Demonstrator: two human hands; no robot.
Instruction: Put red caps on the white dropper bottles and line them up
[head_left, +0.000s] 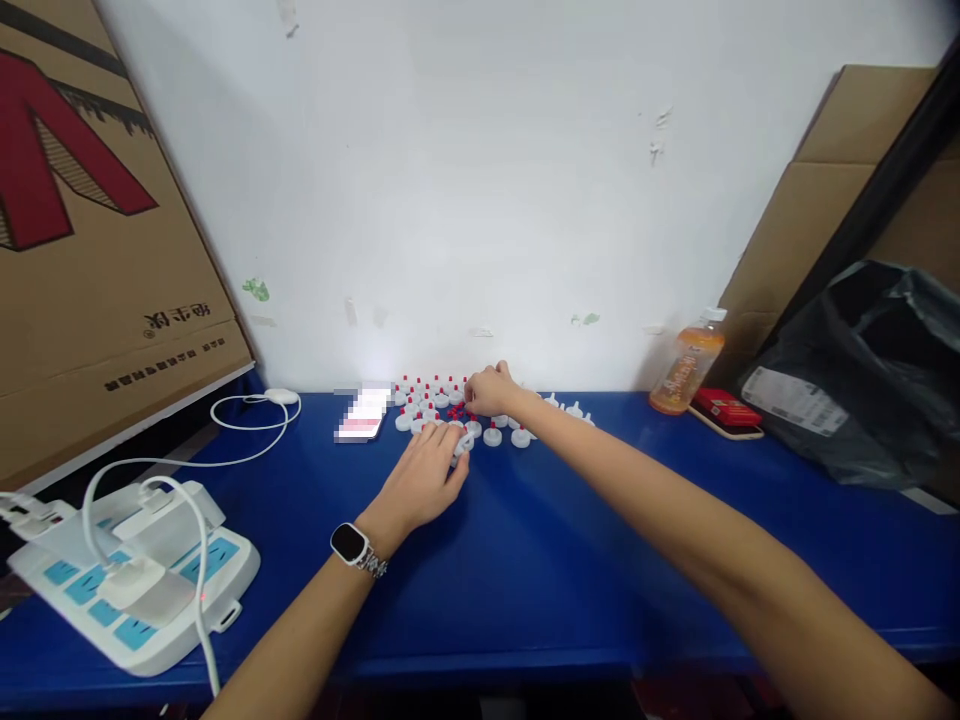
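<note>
My left hand (427, 475), a watch on its wrist, grips a white nozzle cap (463, 446) between thumb and fingers. Just beyond it, my right hand (493, 390) bends down with its fingers together over a small pile of loose red tips (454, 411); its fingertips are partly hidden, and whether they pinch a tip does not show. Around both hands stand several white caps with red tips (492, 435), mostly to the left and behind. White caps with bare nozzles (574, 410) sit right of my right hand, partly covered by the forearm.
A phone (365, 414) lies left of the caps. At the left are a power strip (142, 580) with cables and a large carton (112, 200). To the right stand an orange drink bottle (688, 362), a red box (726, 409) and a dark plastic bag (862, 370).
</note>
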